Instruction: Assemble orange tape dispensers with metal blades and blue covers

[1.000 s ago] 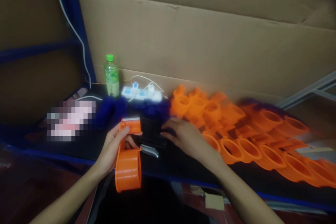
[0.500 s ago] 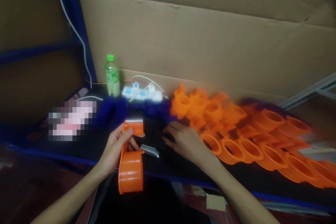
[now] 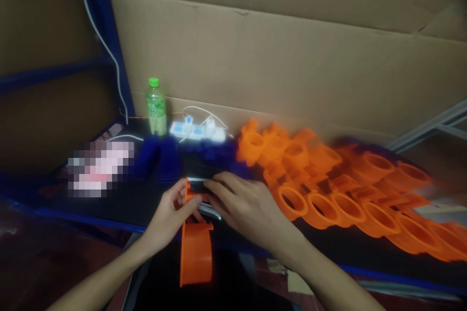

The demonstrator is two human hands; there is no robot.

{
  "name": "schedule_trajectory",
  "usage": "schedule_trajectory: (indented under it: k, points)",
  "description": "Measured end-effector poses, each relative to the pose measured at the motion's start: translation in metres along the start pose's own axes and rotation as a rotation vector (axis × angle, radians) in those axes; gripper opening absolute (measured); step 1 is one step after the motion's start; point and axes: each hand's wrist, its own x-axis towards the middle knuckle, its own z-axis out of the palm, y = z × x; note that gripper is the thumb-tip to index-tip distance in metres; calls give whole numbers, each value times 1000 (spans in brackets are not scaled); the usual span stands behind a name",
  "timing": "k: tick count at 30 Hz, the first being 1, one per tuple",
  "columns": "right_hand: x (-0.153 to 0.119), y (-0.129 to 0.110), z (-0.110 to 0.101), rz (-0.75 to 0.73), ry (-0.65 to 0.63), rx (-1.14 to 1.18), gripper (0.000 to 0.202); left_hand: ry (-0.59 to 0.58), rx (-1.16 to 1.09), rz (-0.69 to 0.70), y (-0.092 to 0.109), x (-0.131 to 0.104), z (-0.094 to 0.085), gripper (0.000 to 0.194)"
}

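In front of me, my left hand [image 3: 170, 214] is closed round the upper part of an orange tape dispenser [image 3: 197, 255]. Its round hub hangs downward, and a toothed metal blade edge lines its top end. My right hand [image 3: 244, 199] reaches in from the right, fingers pinching a small black strip [image 3: 197, 185] that lies against the dispenser just below the teeth. Part of that strip is hidden by the fingertips. Under the hands, silver metal strips [image 3: 210, 211] lie on the black table, partly covered by my right fingers.
Rows of orange tape dispensers [image 3: 348, 208] fill the table's right side. Behind my hands are dark blue pieces [image 3: 219, 150], a lit power strip [image 3: 197, 131] with plugs, and a green-capped bottle [image 3: 156, 109]. A cardboard panel [image 3: 273, 58] closes off the back.
My right hand has moved left from the table to the dispenser's blade end, bringing a black strip. My left hand has shifted the dispenser slightly right and down.
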Motion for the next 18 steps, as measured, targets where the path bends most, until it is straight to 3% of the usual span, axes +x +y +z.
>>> schedule_trajectory:
  k: [7, 12, 15, 18]
  points:
    - [-7, -5, 18, -22, 165, 175, 27, -63, -25, -31, -2, 0, -3, 36]
    - [-9, -10, 20, -23, 282, 341, 28, 6, -200, -134, -4, -2, -2, 33]
    - [-7, 9, 20, 147, 305, 317, 27, 83, -315, -183, 0, -2, -4, 32]
    - [-2, 45, 22, 403, 132, 113, 26, 94, -326, -226, 4, 0, -8, 42]
